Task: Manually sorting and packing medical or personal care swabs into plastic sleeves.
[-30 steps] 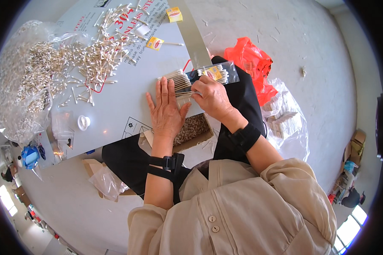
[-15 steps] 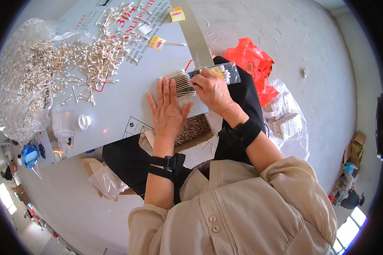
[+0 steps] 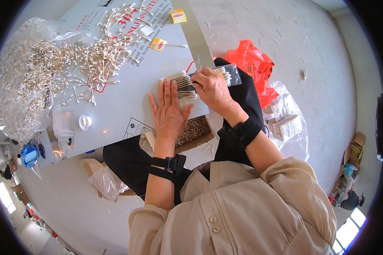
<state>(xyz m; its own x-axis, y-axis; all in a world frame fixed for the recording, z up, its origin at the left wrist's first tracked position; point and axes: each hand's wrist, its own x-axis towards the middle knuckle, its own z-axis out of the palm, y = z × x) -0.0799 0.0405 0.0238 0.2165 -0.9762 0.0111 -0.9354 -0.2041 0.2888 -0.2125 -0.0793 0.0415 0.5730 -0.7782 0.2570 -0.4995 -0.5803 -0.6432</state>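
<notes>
On the metal-topped table (image 3: 115,112), my left hand (image 3: 169,114) lies flat with its fingers stretched out. Its fingertips touch the ends of a row of cotton swabs (image 3: 181,80). My right hand (image 3: 215,92) is closed, thumb and fingers pinched over a flat clear packet (image 3: 236,80) at the table's edge. Swab tips and a yellow label (image 3: 219,71) show beyond its knuckles. A dark gap divides the row of swabs between the hands into two bunches. What exactly sits under the right fingertips is hidden.
Loose swabs (image 3: 104,59) spill from a big clear bag (image 3: 19,102) at the left. A yellow card (image 3: 158,44) and a round white lid (image 3: 85,122) lie on the table. Below its edge stands an open carton (image 3: 195,146). Red (image 3: 249,59) and clear bags (image 3: 299,142) are at the right.
The swabs between my hands have parted into two bunches with a dark gap showing. Both hands stay almost in place.
</notes>
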